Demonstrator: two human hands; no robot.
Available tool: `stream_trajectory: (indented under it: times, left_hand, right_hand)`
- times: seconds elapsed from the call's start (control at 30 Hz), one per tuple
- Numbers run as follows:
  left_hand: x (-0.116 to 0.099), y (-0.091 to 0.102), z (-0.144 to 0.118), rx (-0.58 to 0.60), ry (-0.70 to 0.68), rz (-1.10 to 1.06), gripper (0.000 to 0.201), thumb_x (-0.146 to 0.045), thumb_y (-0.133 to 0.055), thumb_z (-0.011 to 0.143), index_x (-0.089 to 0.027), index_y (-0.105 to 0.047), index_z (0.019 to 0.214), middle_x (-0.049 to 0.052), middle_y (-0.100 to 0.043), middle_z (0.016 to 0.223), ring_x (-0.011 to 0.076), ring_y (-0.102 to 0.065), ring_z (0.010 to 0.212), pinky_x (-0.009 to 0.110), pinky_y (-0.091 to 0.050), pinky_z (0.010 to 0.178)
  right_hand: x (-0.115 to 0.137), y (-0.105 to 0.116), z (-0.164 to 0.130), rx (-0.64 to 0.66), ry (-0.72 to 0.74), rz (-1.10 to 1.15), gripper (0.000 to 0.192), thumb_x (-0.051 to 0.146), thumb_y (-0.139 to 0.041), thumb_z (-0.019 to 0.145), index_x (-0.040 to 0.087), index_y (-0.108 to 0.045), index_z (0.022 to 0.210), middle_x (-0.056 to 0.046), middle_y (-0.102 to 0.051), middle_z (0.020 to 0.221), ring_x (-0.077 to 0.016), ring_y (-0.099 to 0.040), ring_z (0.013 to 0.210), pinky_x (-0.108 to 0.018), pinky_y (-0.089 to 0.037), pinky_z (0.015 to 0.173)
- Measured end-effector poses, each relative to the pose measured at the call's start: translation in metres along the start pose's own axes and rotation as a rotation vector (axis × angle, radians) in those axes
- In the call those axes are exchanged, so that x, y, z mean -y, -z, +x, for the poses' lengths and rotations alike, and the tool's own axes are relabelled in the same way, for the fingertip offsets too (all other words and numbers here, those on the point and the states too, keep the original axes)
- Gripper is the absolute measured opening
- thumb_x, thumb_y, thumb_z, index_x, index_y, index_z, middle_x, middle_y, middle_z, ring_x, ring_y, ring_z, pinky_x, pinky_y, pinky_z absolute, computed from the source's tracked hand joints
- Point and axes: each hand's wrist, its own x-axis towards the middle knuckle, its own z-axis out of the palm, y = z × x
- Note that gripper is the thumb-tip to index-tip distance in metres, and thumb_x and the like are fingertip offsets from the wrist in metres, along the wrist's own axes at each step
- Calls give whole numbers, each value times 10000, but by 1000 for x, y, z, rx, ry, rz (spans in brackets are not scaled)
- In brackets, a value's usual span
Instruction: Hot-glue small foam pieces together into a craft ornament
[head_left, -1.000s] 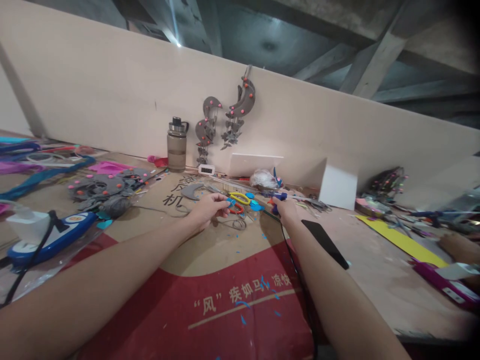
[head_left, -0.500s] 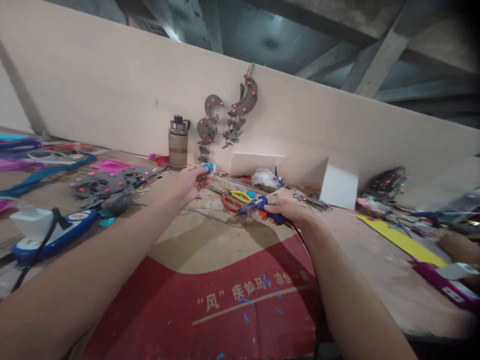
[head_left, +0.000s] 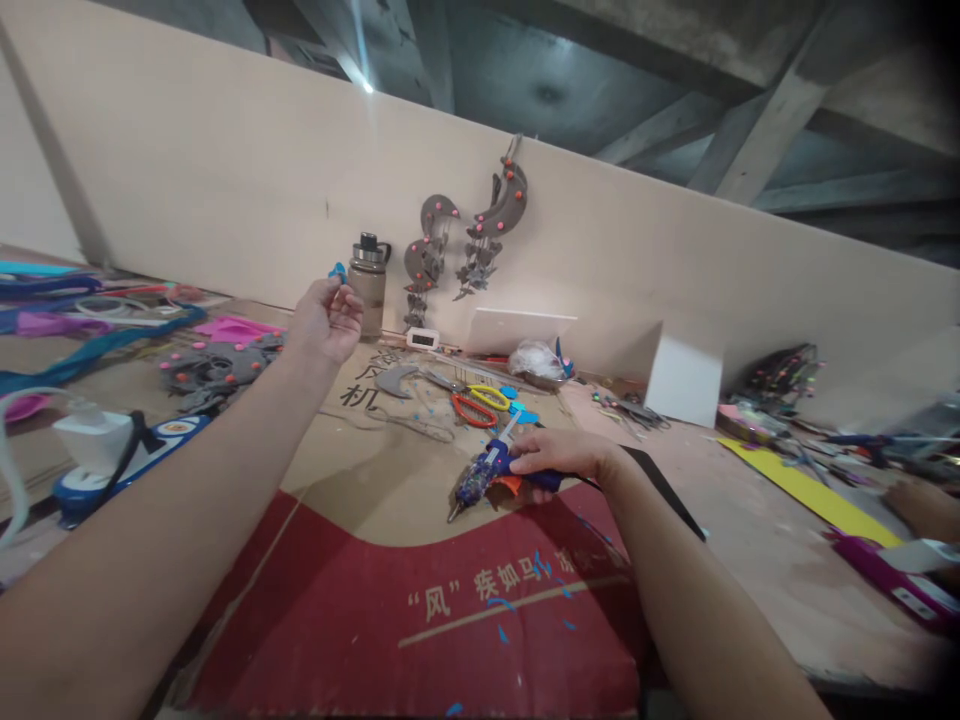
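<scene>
Fingers of the right hand (head_left: 564, 456) curl around a blue glue gun (head_left: 486, 470) just below the frame's centre; those of the left hand (head_left: 328, 322) pinch a small blue piece (head_left: 337, 272) left of centre, partly hiding a bottle (head_left: 373, 292). Printed cardboard (head_left: 360, 640) spans the lower middle, bearing a gray crescent (head_left: 394, 384).

Pinkish table (head_left: 772, 540): red-tan cardboard (head_left: 330, 610), 1 yellow sheet (head_left: 810, 490), black slab (head_left: 664, 484), magenta power strip (head_left: 862, 567)
</scene>
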Motion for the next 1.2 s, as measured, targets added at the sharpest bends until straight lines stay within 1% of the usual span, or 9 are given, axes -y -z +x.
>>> stream_trajectory:
  times: [0.13,0.27,0.37,0.47,0.57,0.67,0.8,1.0,1.2]
  left_hand:
    - [10,6,4,18,-28,26,168,-38,-472,823,-116,-498,676,-38,-538,534,7,-518,468,73,-414,476]
    - [35,16,1,-16,84,141,143,-34,-548,764,-122,-513,657,-20,-545,518,43,-541,477,108,-437,453]
    - [50,22,-5,12,157,240,79,-44,-572,747,-100,-558,694,2,-572,548,47,-545,480,118,-450,465]
    - [59,27,-10,64,142,316,45,-43,-590,726,-87,-588,735,5,-584,567,51,-550,484,131,-457,470]
    - [64,29,-14,78,124,352,60,-41,-602,711,-95,-577,717,1,-586,565,57,-552,484,142,-456,464]
    - [66,28,-16,93,135,397,73,-48,-613,710,-105,-568,704,-2,-581,554,61,-552,479,149,-459,469]
    - [67,27,-18,132,150,431,70,-55,-612,723,-111,-571,720,-6,-582,560,58,-550,477,149,-452,462]
    - [73,31,-18,182,142,476,73,-87,-643,717,-114,-576,730,-6,-586,584,51,-546,485,151,-451,473]
    - [83,34,-23,254,161,585,130,-136,-687,676,-117,-577,742,-1,-586,594,61,-541,497,173,-450,499]
  right_hand:
    - [7,-5,-3,-144,-100,-266,455,605,-610,708,162,-667,791,-5,-590,537,-78,-490,439,-190,-386,447]
    - [3,2,-1,-464,-97,-438,453,620,-585,722,177,-641,645,-7,-584,531,-76,-453,426,-197,-328,416]
    - [2,14,11,-723,-2,-407,409,569,-502,807,189,-639,743,-31,-644,661,-106,-522,497,-215,-364,460]
    - [11,23,31,-885,130,-557,297,464,-531,819,194,-644,764,-34,-655,705,-144,-573,624,-229,-397,554]
    - [26,28,59,-905,64,-741,239,406,-555,807,191,-654,845,-58,-685,859,-184,-605,777,-246,-418,657]
    - [34,29,88,-898,-72,-826,378,448,-582,781,175,-614,1041,-113,-666,1029,-240,-602,915,-282,-427,730]
    - [35,33,115,-867,-153,-863,506,416,-680,699,179,-570,1133,-144,-635,1113,-291,-557,1052,-336,-414,829]
    - [31,48,123,-857,-175,-856,562,437,-655,710,202,-524,1204,-155,-594,1179,-322,-536,1089,-412,-403,880]
    - [27,62,123,-1041,-145,-774,507,371,-621,760,103,-531,1181,-251,-535,1204,-391,-439,1178,-529,-328,941]
